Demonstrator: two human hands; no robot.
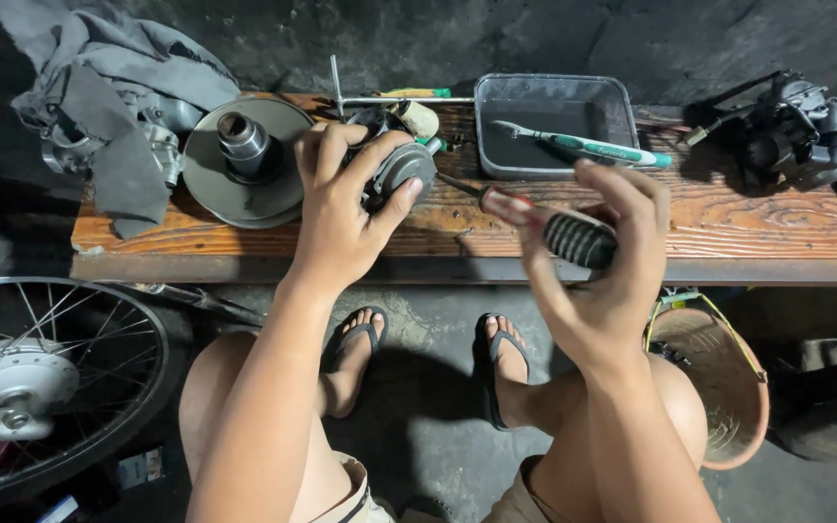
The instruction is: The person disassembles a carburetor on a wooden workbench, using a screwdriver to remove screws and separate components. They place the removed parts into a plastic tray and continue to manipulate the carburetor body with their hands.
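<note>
Over a worn wooden bench [748,232], the left hand [341,208] clasps a round metal part [394,169] while the right hand [603,261] grips a screwdriver [559,228], its tip touching that part.

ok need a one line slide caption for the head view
Left hand steadies a round metal part on a wooden bench while the right hand holds a screwdriver.

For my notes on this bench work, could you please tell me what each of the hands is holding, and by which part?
The left hand grips a round grey metal part by its rim and top, on the wooden bench. The right hand holds a screwdriver by its ribbed black handle.
</note>
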